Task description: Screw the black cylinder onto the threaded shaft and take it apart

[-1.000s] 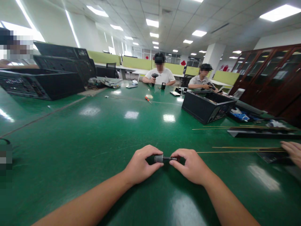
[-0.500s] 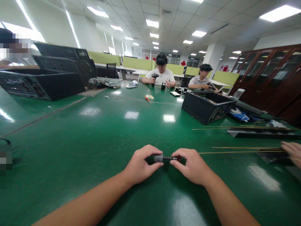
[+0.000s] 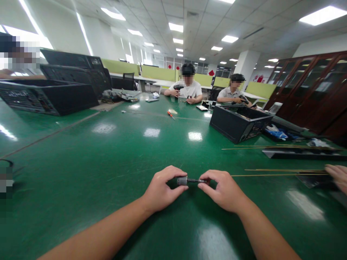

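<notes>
In the head view, a small metal part with a short grey cylinder (image 3: 182, 181) and a thin dark shaft (image 3: 193, 181) lies level between my hands, just over the green table. My left hand (image 3: 165, 188) pinches the cylinder between thumb and fingers. At the other end, my right hand (image 3: 221, 188) is closed with thumb and fingertips on the shaft's shiny tip (image 3: 202, 181). Its exact kind is too small to make out, and the fingertips partly cover the tip.
Black computer cases (image 3: 235, 124) stand on the table (image 3: 130, 144), right and left. Thin brass-coloured rods (image 3: 282, 170) and a dark metal channel (image 3: 306, 153) lie right, near another person's hand (image 3: 337, 175). An orange screwdriver (image 3: 170, 115) lies ahead. Co-workers (image 3: 187, 86) sit across.
My right hand has shifted slightly to the right along the shaft; my left hand keeps its grip. Across the table, a co-worker's hands and drill have moved a little.
</notes>
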A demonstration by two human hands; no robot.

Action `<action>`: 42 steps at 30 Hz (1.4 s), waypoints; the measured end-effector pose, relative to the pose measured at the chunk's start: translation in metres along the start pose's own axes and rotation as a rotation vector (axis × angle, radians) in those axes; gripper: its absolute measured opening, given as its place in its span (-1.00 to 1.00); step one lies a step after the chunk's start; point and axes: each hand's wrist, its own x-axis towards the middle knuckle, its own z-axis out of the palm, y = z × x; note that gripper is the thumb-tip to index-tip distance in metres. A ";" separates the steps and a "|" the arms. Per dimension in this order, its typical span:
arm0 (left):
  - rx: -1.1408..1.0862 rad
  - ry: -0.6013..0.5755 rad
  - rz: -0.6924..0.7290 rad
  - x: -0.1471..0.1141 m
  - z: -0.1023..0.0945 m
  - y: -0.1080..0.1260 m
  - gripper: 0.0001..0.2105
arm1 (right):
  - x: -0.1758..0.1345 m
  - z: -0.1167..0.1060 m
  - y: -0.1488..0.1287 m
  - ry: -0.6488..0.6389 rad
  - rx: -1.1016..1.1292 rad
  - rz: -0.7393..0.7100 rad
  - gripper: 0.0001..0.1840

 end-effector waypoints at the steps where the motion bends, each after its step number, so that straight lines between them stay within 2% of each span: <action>1: 0.001 0.003 -0.001 0.000 0.000 0.000 -0.74 | 0.000 0.000 0.000 0.003 -0.002 0.000 -0.94; 42: 0.014 0.018 -0.018 0.002 -0.003 0.002 -0.76 | 0.000 -0.006 0.004 0.021 -0.023 -0.018 -0.95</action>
